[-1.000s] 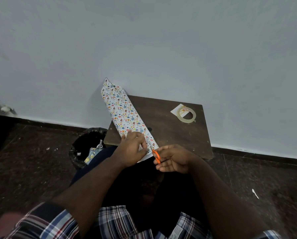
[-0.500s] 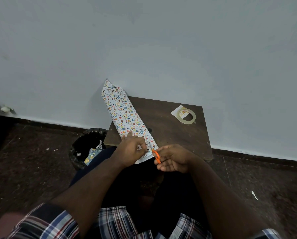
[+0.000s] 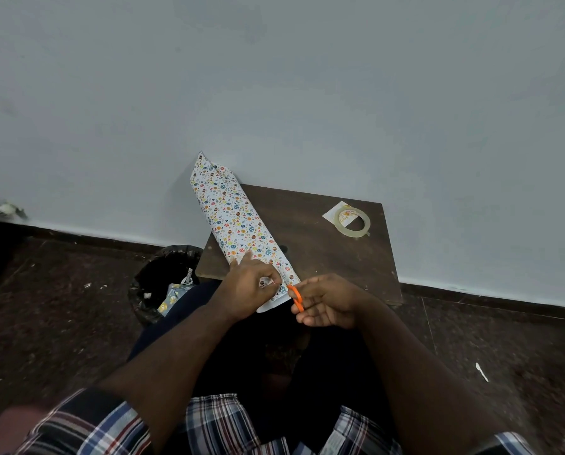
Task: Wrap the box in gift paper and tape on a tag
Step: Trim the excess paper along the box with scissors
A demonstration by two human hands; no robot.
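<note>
The left hand (image 3: 253, 284) rested on the near end of the wrapped box (image 3: 238, 224), its fingers curled and pinching the loose gift paper there. The right hand (image 3: 327, 302) gripped a pair of orange-handled scissors (image 3: 295, 297), fingers curled through the handles; the blades were hidden, so how far they stood apart could not be told.

The box lay on a small dark wooden table (image 3: 323, 251), its long axis running from the near edge, just in front of the hands, away and to the left toward the wall (image 3: 274, 77). Its far end overhung the back of the table and stood close against the wall. The near end projected past the front edge, showing the paper's white underside.

Both hands met at this near end, the left upon the paper, the right just beside it with the scissors touching the paper's edge. In my judgement the step in hand was trimming surplus paper here, and the cut would run across the long axis.

A roll of clear tape (image 3: 353, 221) lay well apart on the far right corner, resting on the tag (image 3: 333, 214). A black bin (image 3: 163, 284) holding paper scraps stood left of the table.
</note>
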